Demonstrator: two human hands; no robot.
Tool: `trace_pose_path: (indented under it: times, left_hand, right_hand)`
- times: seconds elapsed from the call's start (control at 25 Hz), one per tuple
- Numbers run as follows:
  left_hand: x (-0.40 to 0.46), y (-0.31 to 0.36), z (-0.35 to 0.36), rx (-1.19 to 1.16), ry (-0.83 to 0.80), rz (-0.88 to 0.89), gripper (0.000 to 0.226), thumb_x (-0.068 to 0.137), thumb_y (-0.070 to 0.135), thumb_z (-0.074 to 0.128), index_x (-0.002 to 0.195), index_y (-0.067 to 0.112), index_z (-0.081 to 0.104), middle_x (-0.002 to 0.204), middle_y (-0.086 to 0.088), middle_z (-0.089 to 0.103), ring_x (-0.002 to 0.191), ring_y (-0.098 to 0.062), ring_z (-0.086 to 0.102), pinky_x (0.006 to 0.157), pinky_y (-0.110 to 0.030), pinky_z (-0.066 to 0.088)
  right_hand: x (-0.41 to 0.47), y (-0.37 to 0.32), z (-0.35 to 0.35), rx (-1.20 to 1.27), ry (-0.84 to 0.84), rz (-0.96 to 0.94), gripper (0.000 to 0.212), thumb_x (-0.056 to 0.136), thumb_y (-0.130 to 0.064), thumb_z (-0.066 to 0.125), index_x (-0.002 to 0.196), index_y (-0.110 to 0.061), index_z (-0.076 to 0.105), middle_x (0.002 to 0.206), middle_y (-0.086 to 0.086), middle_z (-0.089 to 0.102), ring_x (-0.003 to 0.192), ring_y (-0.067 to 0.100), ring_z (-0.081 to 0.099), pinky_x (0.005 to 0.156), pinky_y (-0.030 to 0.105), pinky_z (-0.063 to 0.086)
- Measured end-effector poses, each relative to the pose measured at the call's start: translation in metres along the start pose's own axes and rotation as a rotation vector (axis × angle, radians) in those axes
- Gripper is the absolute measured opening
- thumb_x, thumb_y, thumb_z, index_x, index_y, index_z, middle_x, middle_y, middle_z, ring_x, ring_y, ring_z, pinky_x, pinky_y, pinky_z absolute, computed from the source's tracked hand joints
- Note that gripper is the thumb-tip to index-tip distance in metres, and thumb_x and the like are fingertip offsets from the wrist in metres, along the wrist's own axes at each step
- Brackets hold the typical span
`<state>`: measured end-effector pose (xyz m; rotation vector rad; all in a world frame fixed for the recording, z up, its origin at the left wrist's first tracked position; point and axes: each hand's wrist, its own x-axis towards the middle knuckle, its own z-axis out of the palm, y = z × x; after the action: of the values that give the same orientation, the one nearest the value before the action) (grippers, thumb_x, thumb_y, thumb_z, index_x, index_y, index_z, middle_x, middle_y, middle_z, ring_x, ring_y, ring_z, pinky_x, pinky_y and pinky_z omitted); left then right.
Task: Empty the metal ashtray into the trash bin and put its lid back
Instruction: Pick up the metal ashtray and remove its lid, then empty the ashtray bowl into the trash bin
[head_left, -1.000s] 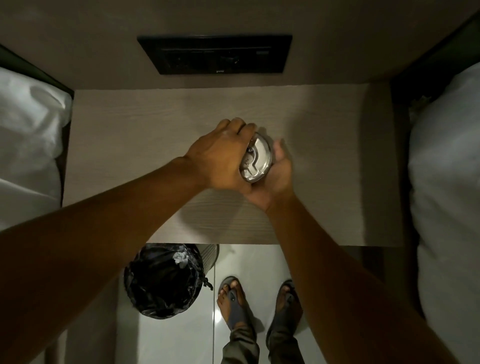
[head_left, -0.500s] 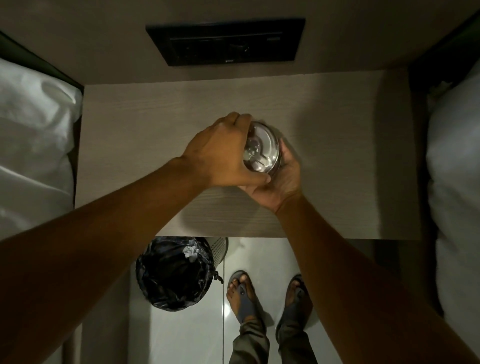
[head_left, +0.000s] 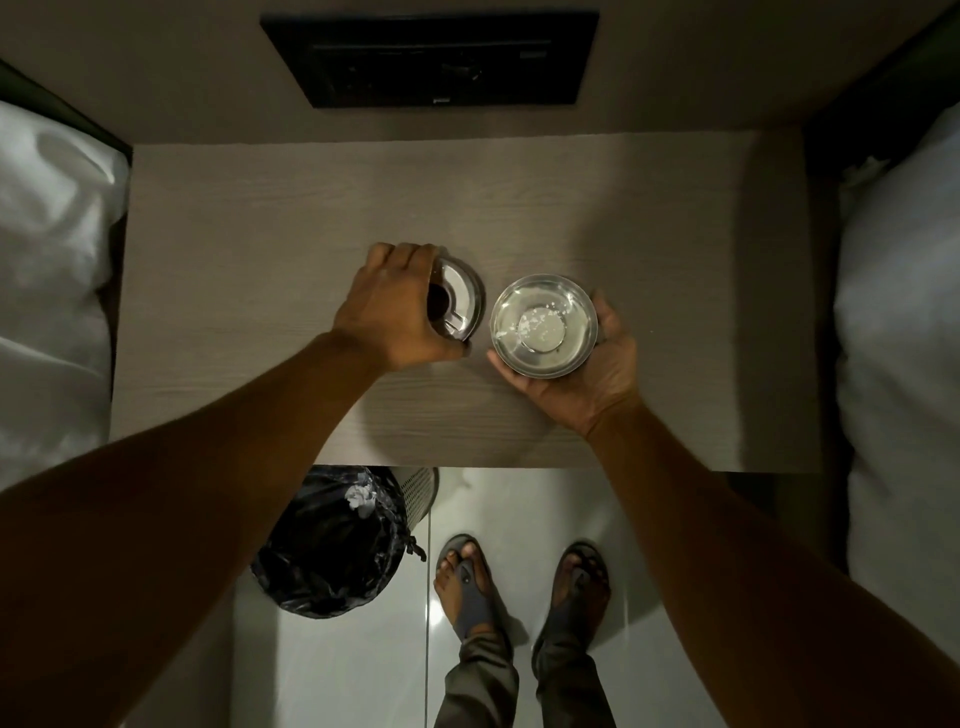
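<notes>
A pale wood-grain bedside table (head_left: 260, 291) is set against a beige wall bearing a black control panel (head_left: 431, 57), flanked by white bedding (head_left: 47, 291), above glossy white floor tiles (head_left: 353, 675).

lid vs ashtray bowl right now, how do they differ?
The lid sits at the table under the left hand, mostly covered; the ashtray bowl is cupped in the right hand, fully visible. The bowl holds pale ash; the lid shows a slotted top. Both are round shiny metal.

Wooden nightstand (head_left: 649, 218): lid (head_left: 460, 304) resting on top. Tiled floor (head_left: 343, 670): trash bin (head_left: 337, 540) standing beside sandalled feet (head_left: 467, 587).
</notes>
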<state>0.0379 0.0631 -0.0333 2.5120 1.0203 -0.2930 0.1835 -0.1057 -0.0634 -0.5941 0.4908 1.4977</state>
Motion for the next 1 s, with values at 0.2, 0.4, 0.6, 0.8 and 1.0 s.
trace_pose_path:
  times: [0.2,0.4,0.6,0.8,1.0]
  left_hand:
    - [0.014,0.007,0.004,0.012,-0.059,0.073,0.121,0.051,0.061,0.091,0.149,0.011,0.041,0.15,-0.01,0.04,0.134,-0.034,0.033,0.107,-0.046,0.039]
    - [0.015,0.004,0.006,0.015,-0.08,0.072,0.121,0.052,0.062,0.091,0.149,0.012,0.041,0.151,-0.01,0.037,0.136,-0.034,0.031,0.109,-0.048,0.039]
    - [0.011,0.004,0.005,0.018,-0.085,0.084,0.127,0.053,0.064,0.09,0.153,0.011,0.035,0.153,-0.01,0.035,0.138,-0.034,0.03,0.111,-0.048,0.038]
    - [-0.006,-0.019,-0.003,-0.025,-0.053,0.078,0.118,0.063,0.072,0.078,0.153,0.013,0.029,0.155,-0.012,0.035,0.138,-0.035,0.032,0.111,-0.052,0.036]
    - [-0.033,-0.062,-0.013,0.071,-0.032,0.039,0.114,0.078,0.082,0.054,0.158,0.01,0.015,0.161,-0.017,0.025,0.142,-0.039,0.028,0.113,-0.057,0.031]
  right_hand:
    - [-0.002,-0.005,-0.001,0.042,-0.021,0.02,0.07,0.09,-0.063,0.047,0.125,-0.004,0.063,0.121,0.026,0.07,0.105,0.045,0.07,0.081,0.062,0.058]
    - [-0.004,-0.004,0.002,0.074,-0.047,0.05,0.07,0.091,-0.061,0.048,0.128,-0.003,0.061,0.123,0.028,0.068,0.107,0.047,0.068,0.081,0.062,0.057]
    - [-0.005,0.0,0.003,0.072,-0.037,0.062,0.075,0.087,-0.06,0.054,0.137,-0.004,0.055,0.133,0.029,0.062,0.114,0.048,0.065,0.084,0.062,0.056]
    - [-0.009,0.0,0.001,0.03,-0.014,0.056,0.077,0.089,-0.064,0.049,0.141,-0.008,0.053,0.141,0.024,0.057,0.127,0.043,0.057,0.094,0.058,0.053]
    - [-0.018,0.003,0.002,0.004,-0.012,0.08,0.08,0.089,-0.067,0.046,0.146,-0.011,0.048,0.147,0.022,0.052,0.136,0.041,0.048,0.096,0.055,0.048]
